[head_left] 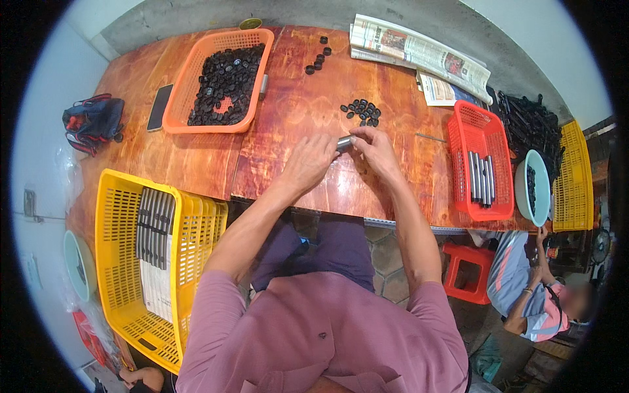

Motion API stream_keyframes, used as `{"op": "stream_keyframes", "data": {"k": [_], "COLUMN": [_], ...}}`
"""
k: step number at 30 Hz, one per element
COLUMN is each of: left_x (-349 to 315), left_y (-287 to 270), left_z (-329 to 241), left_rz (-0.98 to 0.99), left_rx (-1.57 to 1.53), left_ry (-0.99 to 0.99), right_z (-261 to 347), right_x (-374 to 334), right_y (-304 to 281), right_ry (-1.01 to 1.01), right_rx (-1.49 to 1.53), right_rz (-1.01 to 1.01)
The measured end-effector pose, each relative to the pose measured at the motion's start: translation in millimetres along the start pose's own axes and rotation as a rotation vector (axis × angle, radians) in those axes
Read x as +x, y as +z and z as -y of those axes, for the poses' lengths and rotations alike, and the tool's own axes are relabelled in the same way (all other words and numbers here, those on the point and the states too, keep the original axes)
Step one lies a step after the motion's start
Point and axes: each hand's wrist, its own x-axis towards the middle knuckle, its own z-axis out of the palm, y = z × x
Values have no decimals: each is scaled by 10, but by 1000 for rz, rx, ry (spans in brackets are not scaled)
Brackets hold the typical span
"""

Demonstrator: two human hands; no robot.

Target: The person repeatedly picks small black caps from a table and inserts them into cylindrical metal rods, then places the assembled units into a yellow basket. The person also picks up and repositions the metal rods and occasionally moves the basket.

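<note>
Over the middle of the table, my left hand (311, 159) is closed round a short silver metal tube (344, 142). My right hand (375, 152) pinches the tube's other end with thumb and fingers; whether a small part sits in that pinch is hidden. Just beyond both hands lies a loose cluster of small black caps (362, 110). More black caps (229, 82) fill much of an orange basket (171, 118) at the far left. Several similar tubes (481, 178) lie in a red basket (458, 124) on the right.
A yellow crate (105, 249) holding dark-banded tubes (154, 226) stands at my left. Rolled newspaper (419, 49), a phone (160, 107), a dark pouch (95, 121) and a pale bowl (521, 187) lie around the table (295, 85). Another person (517, 281) sits at the right, near a red stool (466, 272).
</note>
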Motion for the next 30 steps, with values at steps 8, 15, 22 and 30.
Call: {"op": "stream_keyframes", "data": {"k": [8,15,22,30], "left_x": [-55,-104,-136,-115], "left_y": [141,129,124,107], "left_z": [47,-40,-50,-16], "left_rz": [-121,-126,-110,-93], "left_rx": [-141,-150,-166,-140], "left_ry": [-36,-90,-100,-63], "right_z": [-232,-149,-236,-127], "right_x": [-17,-232,-277,-256], "right_y": [40,47,118,13], "right_ry": [-112,-462,-555,-260], "right_rx": [-39,-296,-371,-234], "right_rz": [-8,-117,-198,-58]}}
